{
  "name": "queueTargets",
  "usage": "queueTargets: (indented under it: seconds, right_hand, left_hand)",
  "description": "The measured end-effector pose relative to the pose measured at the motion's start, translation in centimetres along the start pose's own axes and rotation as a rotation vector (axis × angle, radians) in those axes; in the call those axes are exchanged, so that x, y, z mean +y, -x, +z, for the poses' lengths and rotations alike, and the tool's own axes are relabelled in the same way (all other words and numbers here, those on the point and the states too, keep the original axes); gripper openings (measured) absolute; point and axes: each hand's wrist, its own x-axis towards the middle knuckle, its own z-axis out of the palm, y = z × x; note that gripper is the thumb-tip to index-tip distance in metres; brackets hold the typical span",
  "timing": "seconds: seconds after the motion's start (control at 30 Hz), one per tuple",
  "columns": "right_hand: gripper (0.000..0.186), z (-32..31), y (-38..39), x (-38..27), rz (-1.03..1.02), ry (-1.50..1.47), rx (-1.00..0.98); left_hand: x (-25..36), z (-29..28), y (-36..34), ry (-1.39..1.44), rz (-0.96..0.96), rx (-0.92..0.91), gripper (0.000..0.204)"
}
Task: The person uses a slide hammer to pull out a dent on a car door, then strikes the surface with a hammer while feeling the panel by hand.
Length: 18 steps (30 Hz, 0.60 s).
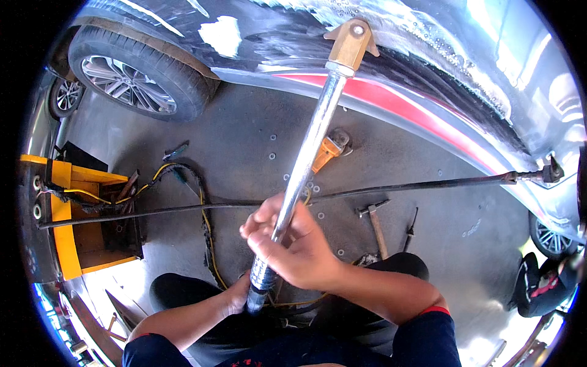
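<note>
A long chrome dent puller slants up from my lap toward the grey car panel. Its brass-coloured claw head meets the panel among a row of small rings on bare, sanded metal; whether the claw is hooked in them I cannot tell. My right hand has its fingers curled round the lower part of the chrome rod. Lower down, my left hand is closed on the dark handle end, its fingers partly hidden behind the tool.
An orange power tool, a hammer and scattered washers lie on the floor. A long black bar crosses before me to the car's right side. At left stands a yellow cart with cables. Another person crouches far right.
</note>
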Motion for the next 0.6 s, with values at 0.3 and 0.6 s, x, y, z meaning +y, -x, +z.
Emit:
queueTargets:
  seconds: [0.3, 0.6]
  right_hand:
    - [0.028, -0.4, -2.4, -1.2, 0.035, -0.137, 0.039]
    - [0.034, 0.4, -0.4, 1.4, 0.069, 0.078, 0.004]
  left_hand:
    - [-0.1, -0.2, 0.1, -0.074, -0.034, 0.061, 0.039]
    - [0.7, 0.1, 0.5, -0.034, 0.194, 0.205, 0.039]
